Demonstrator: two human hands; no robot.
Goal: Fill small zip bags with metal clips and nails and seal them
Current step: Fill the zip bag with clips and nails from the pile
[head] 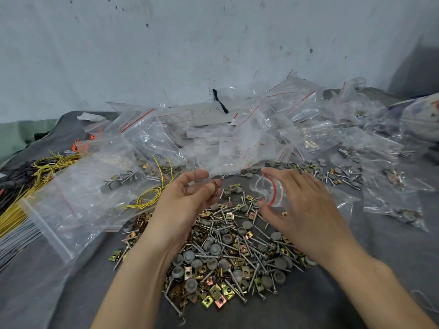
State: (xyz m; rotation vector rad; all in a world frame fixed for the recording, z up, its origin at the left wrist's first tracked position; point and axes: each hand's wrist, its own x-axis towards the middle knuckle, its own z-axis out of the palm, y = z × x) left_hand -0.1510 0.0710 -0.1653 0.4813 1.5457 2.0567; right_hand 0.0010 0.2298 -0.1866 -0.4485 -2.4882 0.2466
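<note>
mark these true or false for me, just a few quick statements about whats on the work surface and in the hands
1. The right hand holds a small zip bag with a red strip. True.
2. The loose pile of nails and clips lies in a metal tray. False: it lies straight on a grey cloth.
3. Yellow wires lie to the left of the hands. True.
4. The wall behind the work is red brick. False: it is pale and painted, with dark marks.
5. A heap of zip bags lies between the hands and the wall. True.
</note>
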